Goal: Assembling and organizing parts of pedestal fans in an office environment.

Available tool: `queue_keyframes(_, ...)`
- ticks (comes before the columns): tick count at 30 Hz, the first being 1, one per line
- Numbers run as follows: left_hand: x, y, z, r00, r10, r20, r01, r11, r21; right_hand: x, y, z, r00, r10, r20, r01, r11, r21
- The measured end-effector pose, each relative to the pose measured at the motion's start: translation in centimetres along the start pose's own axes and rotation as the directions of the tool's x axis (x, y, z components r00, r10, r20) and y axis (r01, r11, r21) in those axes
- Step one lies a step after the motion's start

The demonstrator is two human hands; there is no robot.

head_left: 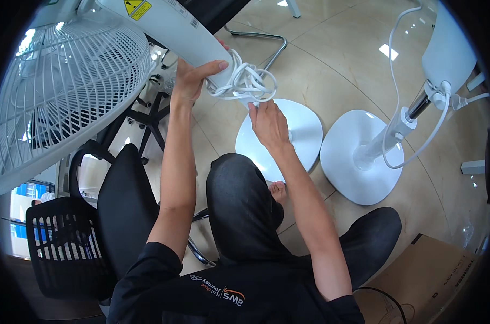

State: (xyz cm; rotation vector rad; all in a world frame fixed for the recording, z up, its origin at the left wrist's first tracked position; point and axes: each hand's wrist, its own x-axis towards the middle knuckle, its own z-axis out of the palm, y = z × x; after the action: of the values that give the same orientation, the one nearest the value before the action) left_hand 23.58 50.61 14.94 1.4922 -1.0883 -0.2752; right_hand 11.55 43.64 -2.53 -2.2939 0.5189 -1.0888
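Note:
My left hand [192, 80] is wrapped round the lower end of the white fan body [182, 35], its thumb along the near side. The body slants down from the upper left, with the round fan grille [77, 81] to its left. A looped bundle of white power cord [247, 81] hangs at the lower end, next to both hands. Just below the cord, the fingers of my right hand [271, 127] pinch a small white part, mostly hidden by the fingertips. Beneath that hand, a rounded white base [304, 127] rests on the floor.
A second white base [358, 183] stands to the right, carrying a pole and a white fan body [447, 51] with its cord hanging in a loop. Black chairs [128, 189] crowd the left. A cardboard box [418, 275] lies at the lower right on the tiled floor [347, 65].

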Motion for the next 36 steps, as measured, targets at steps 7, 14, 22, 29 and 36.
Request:
queue_keyframes(7,0.7,-0.3,-0.3,0.990,0.059,0.127,-0.038,0.986,-0.161,-0.2,-0.1,0.8,0.995,0.094,0.025,-0.095,0.993,0.071)
queue_keyframes(14,1.7,-1.3,-1.1,0.960,0.146,0.241,-0.083,0.964,-0.254,0.1,-2.0,1.5,0.898,0.409,0.164,-0.440,0.854,0.276)
queue_keyframes(22,1.7,-1.2,-1.3,0.955,0.148,0.258,-0.093,0.972,-0.214,-0.1,-1.5,-1.0,0.932,0.322,0.167,-0.350,0.919,0.183)
queue_keyframes(29,1.8,-1.4,-1.3,0.954,0.164,0.252,-0.102,0.965,-0.241,0.5,-0.7,0.9,0.907,0.390,0.159,-0.421,0.833,0.358)
queue_keyframes(36,1.6,-1.7,-1.5,0.936,0.208,0.285,-0.136,0.958,-0.253,-1.1,-0.1,0.4,0.881,0.458,0.116,-0.432,0.683,0.589)
